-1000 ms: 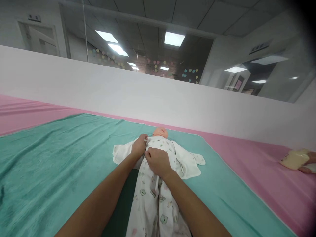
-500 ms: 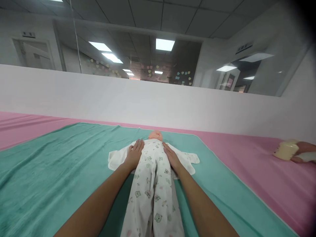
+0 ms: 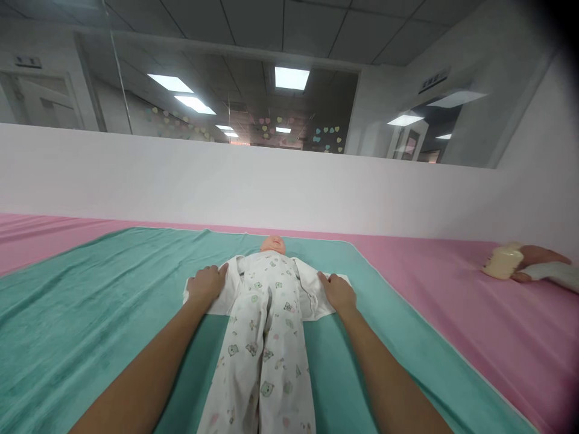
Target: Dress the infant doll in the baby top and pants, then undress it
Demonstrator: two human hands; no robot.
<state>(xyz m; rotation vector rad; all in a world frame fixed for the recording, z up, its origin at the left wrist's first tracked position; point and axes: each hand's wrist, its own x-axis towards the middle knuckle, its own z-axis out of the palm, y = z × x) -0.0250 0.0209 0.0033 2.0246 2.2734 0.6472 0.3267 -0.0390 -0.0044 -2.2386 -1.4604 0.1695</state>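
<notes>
Green blanket (image 3: 113, 313): clothed doll (image 3: 275, 301) lies between left hand (image 3: 208, 284) and right hand (image 3: 338, 292), backs upward, arms extended; both touch white fabric (image 3: 312, 295), grasp cannot be determined.

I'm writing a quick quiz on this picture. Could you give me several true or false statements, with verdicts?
1. The left hand and right hand are on opposite sides of the dressed doll. True.
2. The left hand covers the doll's face. False: it is on white fabric beside the body.
3. A teal cloth is spread under the doll. True.
4. The leg clothing is plain, with no print. False: it is white with small printed figures.
5. The cream-coloured object is at the picture's left. False: it is at the right, over the pink sheet.
</notes>
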